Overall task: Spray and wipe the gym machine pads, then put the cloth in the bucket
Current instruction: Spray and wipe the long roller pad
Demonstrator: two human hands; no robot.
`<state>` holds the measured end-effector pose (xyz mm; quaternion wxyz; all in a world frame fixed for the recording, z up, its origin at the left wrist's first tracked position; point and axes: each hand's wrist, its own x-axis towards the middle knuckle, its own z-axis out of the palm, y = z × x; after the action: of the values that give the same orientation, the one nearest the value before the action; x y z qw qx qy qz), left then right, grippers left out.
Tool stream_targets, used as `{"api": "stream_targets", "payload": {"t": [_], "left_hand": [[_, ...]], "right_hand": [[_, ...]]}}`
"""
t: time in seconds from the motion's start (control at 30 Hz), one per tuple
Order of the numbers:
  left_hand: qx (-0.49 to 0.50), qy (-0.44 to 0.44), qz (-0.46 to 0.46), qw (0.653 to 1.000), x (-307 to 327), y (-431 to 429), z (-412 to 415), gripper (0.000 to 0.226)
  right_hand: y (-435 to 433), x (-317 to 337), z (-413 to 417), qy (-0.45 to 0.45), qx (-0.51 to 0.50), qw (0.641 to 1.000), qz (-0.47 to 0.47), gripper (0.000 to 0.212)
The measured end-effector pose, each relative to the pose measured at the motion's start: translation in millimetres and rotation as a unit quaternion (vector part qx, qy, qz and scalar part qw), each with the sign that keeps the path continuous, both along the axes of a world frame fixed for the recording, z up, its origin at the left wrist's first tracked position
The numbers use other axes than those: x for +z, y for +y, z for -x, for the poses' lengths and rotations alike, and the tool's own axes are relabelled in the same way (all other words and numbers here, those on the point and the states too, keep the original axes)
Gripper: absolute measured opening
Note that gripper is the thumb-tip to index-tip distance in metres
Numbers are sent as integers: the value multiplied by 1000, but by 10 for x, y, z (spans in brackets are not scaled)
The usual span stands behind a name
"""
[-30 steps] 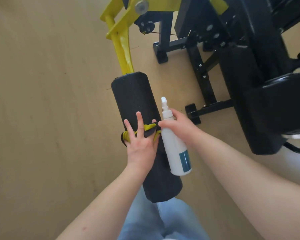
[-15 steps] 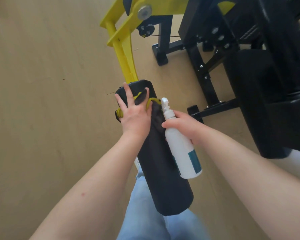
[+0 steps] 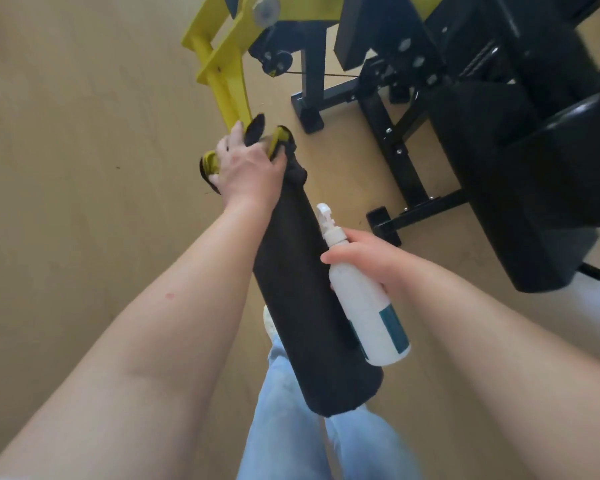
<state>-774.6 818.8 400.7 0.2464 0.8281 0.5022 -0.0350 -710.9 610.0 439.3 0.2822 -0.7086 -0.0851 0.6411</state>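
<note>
A long black roller pad runs from the yellow machine arm down toward my legs. My left hand presses a yellow and black cloth over the pad's far end, fingers wrapped round the cloth there. Parts of the cloth stick out on both sides of the hand. My right hand grips a white spray bottle with a teal label, held beside the pad's right side, nozzle pointing away from me. A large black seat pad fills the right of the view.
The machine's black steel frame and feet stand on the tan floor behind the roller. My legs in light blue jeans are under the pad's near end. No bucket is in view.
My left hand slid the cloth along the roller from its middle to its far end by the yellow arm. The right hand and bottle dropped back toward the pad's middle.
</note>
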Motion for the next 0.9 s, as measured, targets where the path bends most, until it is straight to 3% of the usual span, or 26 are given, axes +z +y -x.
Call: {"api": "stream_targets", "payload": {"t": [0.1, 0.2, 0.33, 0.6, 0.77, 0.9], "left_hand": [[-117, 19, -59, 991, -45, -414, 228, 36], [-166, 27, -91, 982, -81, -830, 452, 43], [-178, -58, -118, 975, -139, -1355, 823, 43], [-121, -160, -38, 979, -168, -2787, 1717, 33], [-99, -113, -1, 989, -154, -3138, 1849, 34], [124, -110, 109, 980, -187, -2502, 1421, 42]], "right_hand": [[-266, -10, 97, 14, -1, 1000, 6, 20], [-510, -48, 198, 18, -10, 1000, 1, 23], [-804, -83, 326, 39, -25, 999, -13, 23], [-1317, -59, 433, 30, -17, 999, -19, 20], [-1451, -81, 425, 5, 28, 1000, 7, 18], [-1359, -97, 385, 21, 59, 998, 19, 18]]}}
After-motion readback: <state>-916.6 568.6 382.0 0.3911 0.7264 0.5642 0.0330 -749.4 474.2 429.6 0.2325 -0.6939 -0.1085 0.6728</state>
